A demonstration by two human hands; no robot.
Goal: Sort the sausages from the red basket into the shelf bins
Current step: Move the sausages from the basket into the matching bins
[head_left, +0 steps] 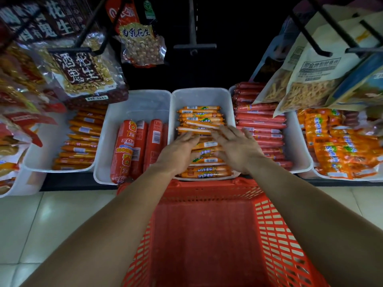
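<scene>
The red basket (275,235) stands on the floor right below me, and I see no sausages inside it. Straight ahead, a white shelf bin (202,96) holds a stack of thin orange sausages (200,117). My left hand (178,154) and my right hand (238,148) both lie flat on top of that stack, fingers spread and pointing away from me. Neither hand has its fingers curled around a sausage. The sausages under my palms are partly hidden.
To the left, a white bin (136,100) holds thick red sausages (124,150); further left is a bin of orange sausages (83,137). To the right are a bin of thin red sausages (261,125) and orange multipacks (339,146). Snack bags (83,73) hang from hooks overhead.
</scene>
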